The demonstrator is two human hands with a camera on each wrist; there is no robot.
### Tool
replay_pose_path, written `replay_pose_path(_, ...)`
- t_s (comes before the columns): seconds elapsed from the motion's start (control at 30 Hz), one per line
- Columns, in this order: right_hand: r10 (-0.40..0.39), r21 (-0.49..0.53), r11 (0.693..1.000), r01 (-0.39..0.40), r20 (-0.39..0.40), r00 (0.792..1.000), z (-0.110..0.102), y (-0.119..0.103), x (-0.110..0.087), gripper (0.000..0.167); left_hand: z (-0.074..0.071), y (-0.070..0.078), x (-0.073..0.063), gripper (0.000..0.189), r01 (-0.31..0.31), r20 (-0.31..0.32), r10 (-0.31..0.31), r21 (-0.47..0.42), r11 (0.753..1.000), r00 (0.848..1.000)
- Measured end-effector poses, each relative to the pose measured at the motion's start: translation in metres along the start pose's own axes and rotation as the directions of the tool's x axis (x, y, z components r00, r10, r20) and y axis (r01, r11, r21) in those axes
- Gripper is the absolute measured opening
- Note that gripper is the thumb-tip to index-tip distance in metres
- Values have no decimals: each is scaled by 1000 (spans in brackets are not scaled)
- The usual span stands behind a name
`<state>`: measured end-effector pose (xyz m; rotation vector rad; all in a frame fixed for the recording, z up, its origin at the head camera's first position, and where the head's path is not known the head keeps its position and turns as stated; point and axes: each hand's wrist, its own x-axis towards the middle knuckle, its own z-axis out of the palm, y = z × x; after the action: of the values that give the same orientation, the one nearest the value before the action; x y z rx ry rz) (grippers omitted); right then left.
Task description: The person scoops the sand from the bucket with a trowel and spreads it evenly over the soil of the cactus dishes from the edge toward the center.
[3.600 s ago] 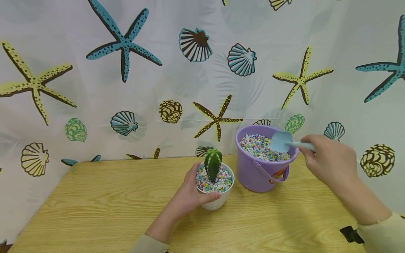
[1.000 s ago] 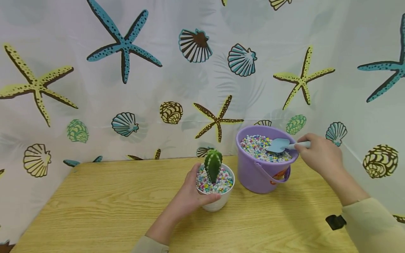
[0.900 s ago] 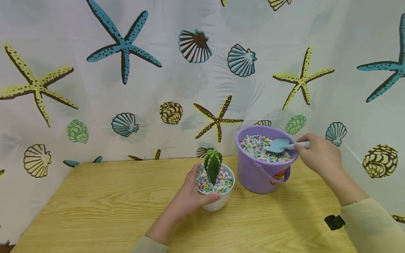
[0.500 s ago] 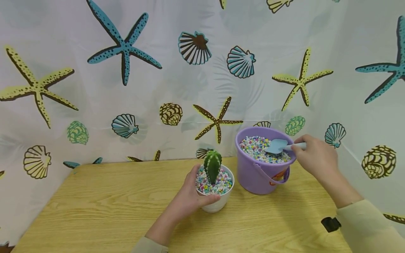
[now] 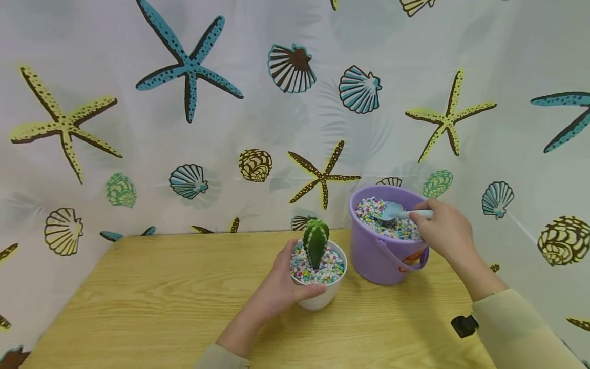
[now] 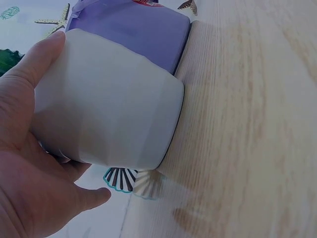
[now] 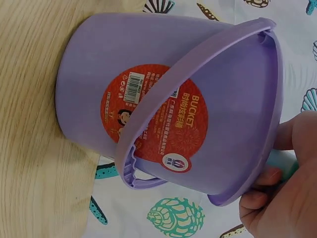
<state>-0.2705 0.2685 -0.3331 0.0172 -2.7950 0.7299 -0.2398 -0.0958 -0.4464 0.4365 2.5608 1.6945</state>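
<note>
A green cactus [image 5: 316, 243] stands in a white pot [image 5: 318, 300] filled with multicoloured pebbles [image 5: 329, 269]. My left hand [image 5: 281, 287] grips the pot from its left side, thumb across the front; the left wrist view shows its fingers around the pot wall. My right hand [image 5: 444, 230] holds a light blue toy shovel [image 5: 392, 210] by its handle, over the rim of a purple bucket [image 5: 380, 261]. Inside the bucket lie similar pebbles [image 5: 371, 210], and the shovel's blade rests in them. In the right wrist view the bucket wall hides the blade.
The pot and bucket stand close together on a wood-grain table [image 5: 175, 287]. A white curtain [image 5: 221, 128] printed with starfish and shells hangs right behind the table. The bucket's handle [image 7: 163, 94] hangs down its near side, over a red label [image 7: 190, 119].
My right hand has moved left with the shovel, and the blade has gone from hovering over the bucket to sitting among its pebbles. The left hand keeps its grip on the pot.
</note>
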Motion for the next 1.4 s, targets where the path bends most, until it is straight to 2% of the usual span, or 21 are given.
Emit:
replay_pose_path(0.33,19,63,998,-18,-3,1000,3,-1,-2,43,0,1,0,129,1,-2,-1,3,1000,1000)
replay_pose_path(0.83,53,72,996,-49,-55,997,12,-3,-2,41,0,-1,1,128,2,4,-2,-5,1000,1000)
replay_pose_path(1.4,127,130,984,-121,-36,991,7,1,-6,48,1,-1,1,129,-1,9,1,-7,1000,1000)
